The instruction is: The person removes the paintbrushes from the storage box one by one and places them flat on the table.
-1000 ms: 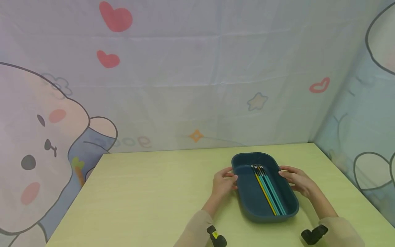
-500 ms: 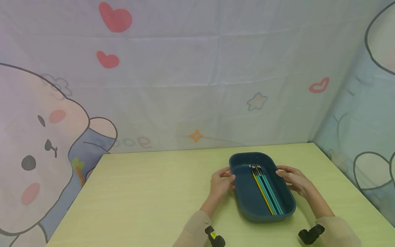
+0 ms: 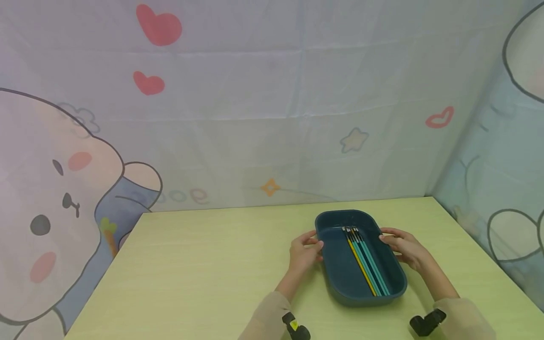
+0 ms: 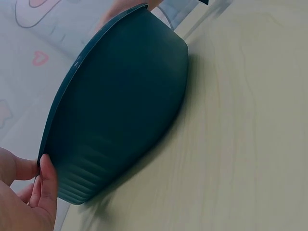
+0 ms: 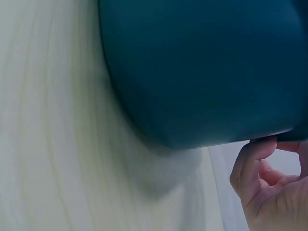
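Note:
A dark blue, rounded rectangular tray (image 3: 340,257) sits toward the right of the table, gripped at both long sides. Inside lie several slim paintbrushes (image 3: 366,262), one with a yellow handle and the others teal, side by side with their tips toward the far end. My left hand (image 3: 305,252) holds the tray's left rim; in the left wrist view, the left thumb and fingers (image 4: 48,187) pinch that edge. On the opposite side my right hand (image 3: 410,250) holds the right rim, its fingers (image 5: 250,173) bent under the lip in the right wrist view.
The pale wooden table (image 3: 204,264) extends far to the left of the tray. Behind it hangs a printed curtain (image 3: 238,94) with hearts and a cartoon bear, and another patterned sheet (image 3: 501,179) borders the right edge.
Both hands and the tray have shifted slightly left over the last second, mostly in its first half. The brushes moved along inside it, and the grip looks the same.

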`<state>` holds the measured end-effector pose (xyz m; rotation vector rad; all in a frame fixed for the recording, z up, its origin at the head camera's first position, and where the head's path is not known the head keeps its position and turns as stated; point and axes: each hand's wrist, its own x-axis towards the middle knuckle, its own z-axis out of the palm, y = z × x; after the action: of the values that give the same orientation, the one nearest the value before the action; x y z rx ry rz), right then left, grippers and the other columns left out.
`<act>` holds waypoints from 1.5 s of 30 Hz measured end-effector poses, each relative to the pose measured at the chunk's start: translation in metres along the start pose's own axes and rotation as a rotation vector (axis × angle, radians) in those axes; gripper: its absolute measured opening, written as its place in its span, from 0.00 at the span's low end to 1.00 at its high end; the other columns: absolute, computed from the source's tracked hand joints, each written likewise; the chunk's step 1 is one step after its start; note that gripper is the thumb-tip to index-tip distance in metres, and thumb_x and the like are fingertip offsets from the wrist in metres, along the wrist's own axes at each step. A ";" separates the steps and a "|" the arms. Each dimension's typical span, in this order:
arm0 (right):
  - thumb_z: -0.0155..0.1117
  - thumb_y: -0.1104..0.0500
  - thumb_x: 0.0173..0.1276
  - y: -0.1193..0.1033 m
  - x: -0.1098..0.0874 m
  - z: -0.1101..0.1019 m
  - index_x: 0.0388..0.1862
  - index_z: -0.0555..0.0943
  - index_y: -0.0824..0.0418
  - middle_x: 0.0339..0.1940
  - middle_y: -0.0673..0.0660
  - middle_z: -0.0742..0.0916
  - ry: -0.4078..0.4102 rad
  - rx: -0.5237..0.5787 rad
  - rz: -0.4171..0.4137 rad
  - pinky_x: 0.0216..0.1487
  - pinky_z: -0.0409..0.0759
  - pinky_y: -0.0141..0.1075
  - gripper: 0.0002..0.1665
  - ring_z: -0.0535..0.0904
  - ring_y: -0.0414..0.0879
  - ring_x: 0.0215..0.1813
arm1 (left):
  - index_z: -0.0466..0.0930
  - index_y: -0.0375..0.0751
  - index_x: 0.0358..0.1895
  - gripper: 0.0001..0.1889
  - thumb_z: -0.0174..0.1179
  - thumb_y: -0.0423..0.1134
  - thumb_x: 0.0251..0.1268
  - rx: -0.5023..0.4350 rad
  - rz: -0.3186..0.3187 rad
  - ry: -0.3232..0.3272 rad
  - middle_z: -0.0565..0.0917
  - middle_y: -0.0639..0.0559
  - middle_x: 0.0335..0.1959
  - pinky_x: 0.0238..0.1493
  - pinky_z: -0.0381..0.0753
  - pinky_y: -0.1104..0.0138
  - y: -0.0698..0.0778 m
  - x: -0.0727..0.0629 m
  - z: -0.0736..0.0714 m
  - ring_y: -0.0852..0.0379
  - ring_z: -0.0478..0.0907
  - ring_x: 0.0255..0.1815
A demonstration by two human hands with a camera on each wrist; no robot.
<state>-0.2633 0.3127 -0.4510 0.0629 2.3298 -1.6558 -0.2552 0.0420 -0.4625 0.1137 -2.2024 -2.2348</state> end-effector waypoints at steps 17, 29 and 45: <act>0.50 0.47 0.74 -0.003 0.000 -0.001 0.74 0.54 0.68 0.73 0.74 0.61 0.006 -0.007 0.055 0.55 0.80 0.44 0.40 0.59 0.70 0.72 | 0.81 0.28 0.51 0.15 0.59 0.30 0.62 0.062 0.057 0.038 0.86 0.41 0.37 0.26 0.88 0.65 0.008 -0.005 -0.004 0.56 0.84 0.20; 0.52 0.47 0.73 -0.004 0.004 -0.007 0.74 0.55 0.70 0.70 0.73 0.67 -0.029 -0.031 0.077 0.54 0.81 0.42 0.40 0.69 0.64 0.67 | 0.83 0.30 0.48 0.16 0.60 0.32 0.57 0.079 0.034 0.085 0.87 0.40 0.41 0.26 0.86 0.71 0.029 -0.006 -0.014 0.51 0.86 0.29; 0.56 0.49 0.72 -0.010 0.004 -0.017 0.71 0.60 0.71 0.68 0.72 0.69 -0.059 -0.078 0.069 0.47 0.83 0.33 0.39 0.78 0.48 0.56 | 0.81 0.30 0.52 0.18 0.62 0.35 0.61 -0.037 0.004 -0.026 0.86 0.40 0.42 0.32 0.88 0.68 0.047 -0.004 -0.007 0.50 0.86 0.32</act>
<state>-0.2729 0.3246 -0.4373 0.0765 2.3190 -1.5127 -0.2533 0.0342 -0.4153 0.0802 -2.1705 -2.2867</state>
